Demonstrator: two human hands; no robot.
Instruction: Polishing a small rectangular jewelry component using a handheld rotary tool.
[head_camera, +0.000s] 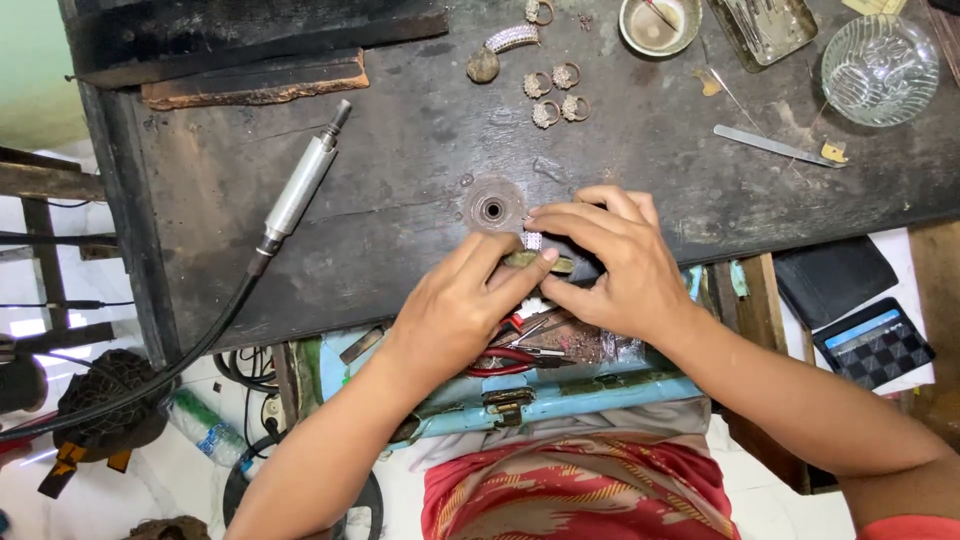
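Near the left edge of the dark workbench (400, 160) a rotary handpiece (298, 186) lies idle, its cable trailing off the front-left corner, untouched. At the middle of the front edge the left hand (455, 305) pinches a small olive-brown holder (535, 261) between thumb and forefinger, closed on it. A small stone-set piece (532, 240) shows just above that holder, beside a round metal socket (491, 209) set in the bench top. The right hand (615, 265) curls over the same spot, fingers drawn together on the piece; exactly what its fingertips grip is hidden. The step looks like close seating or adjusting of the jewelled piece on its holder, and the next move seems to call for a steady two-handed grip and fine pressure. Several finished rings (555, 92) lie toward the back edge, with a glass bowl (880, 68) at the back-right corner.
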